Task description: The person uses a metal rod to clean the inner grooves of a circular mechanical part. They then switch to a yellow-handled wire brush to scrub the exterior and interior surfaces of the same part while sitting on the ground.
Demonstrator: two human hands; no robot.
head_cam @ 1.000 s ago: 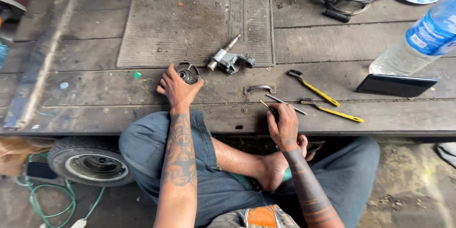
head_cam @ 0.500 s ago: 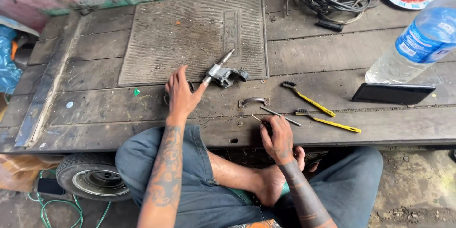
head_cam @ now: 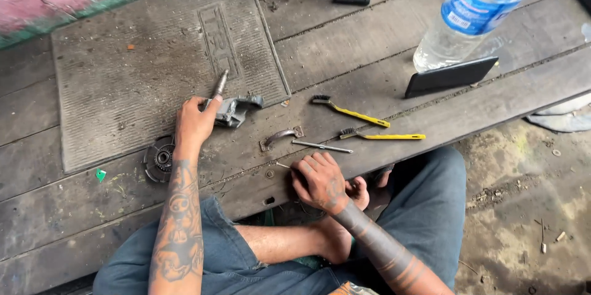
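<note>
We see the left hand [head_cam: 196, 124] reaching out over the wooden platform [head_cam: 369, 43], its fingers curled around the near end of a grey metal part [head_cam: 233, 109] with a thin shaft sticking up and away from it. The fingers are closed on that part, which rests at the near right corner of a ribbed rubber mat [head_cam: 141, 67]. Just near and left of the wrist lies a dark round geared disc [head_cam: 160, 158], apart from the hand.

The right hand [head_cam: 320, 181] rests at the platform's near edge with fingers bent down; a thin metal tip shows at its left side, but we cannot tell whether the fingers pinch it or only lie over it. Just beyond this hand lie a slim metal rod [head_cam: 323, 146] and a curved metal handle [head_cam: 278, 137]. Further right sit two yellow-handled wire brushes [head_cam: 363, 116], one behind the other. Far right stand a clear plastic water bottle [head_cam: 474, 18] and a dark flat phone [head_cam: 450, 76] beside it.
</note>
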